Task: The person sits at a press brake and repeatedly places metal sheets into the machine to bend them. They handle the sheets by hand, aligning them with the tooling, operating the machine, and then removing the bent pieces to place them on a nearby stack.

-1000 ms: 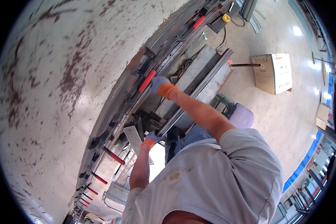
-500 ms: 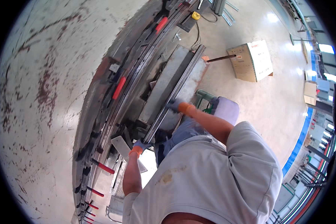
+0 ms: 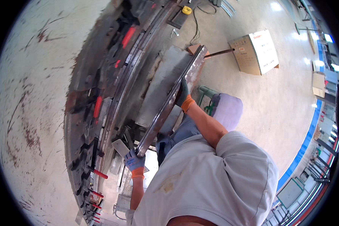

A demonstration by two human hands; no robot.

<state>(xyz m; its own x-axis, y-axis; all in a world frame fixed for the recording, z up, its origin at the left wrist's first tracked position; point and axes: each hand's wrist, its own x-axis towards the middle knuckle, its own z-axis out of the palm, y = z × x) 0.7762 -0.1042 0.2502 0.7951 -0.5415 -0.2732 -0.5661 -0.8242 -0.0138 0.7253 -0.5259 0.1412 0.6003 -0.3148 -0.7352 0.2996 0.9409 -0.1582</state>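
Note:
A long dark steel bar [image 3: 162, 116] runs slantwise in front of me, with its brownish, worn side face turned up. My left hand [image 3: 134, 161], in a blue-grey glove with an orange cuff, is closed on the bar's near end. Farther up, around the middle, my right hand [image 3: 184, 94] grips the bar's right side, its gloved fingers along the edge. Beneath and beside the bar lies a flat grey metal surface [image 3: 154, 88]. The undersides of both hands are hidden.
On my left stands a long machine bed [image 3: 118, 81] with several red-handled clamps [image 3: 97, 107]. A cardboard box [image 3: 248, 56] and a thin brown rod [image 3: 219, 53] are at the far right. A stool with a lilac cushion [image 3: 229, 111] stands right of my legs. A yellow tape measure [image 3: 186, 10] lies far ahead.
The bar has rolled, so its broad brownish face now shows. My right hand has moved slightly forward along it. My left hand has shifted a little left and nearer to me.

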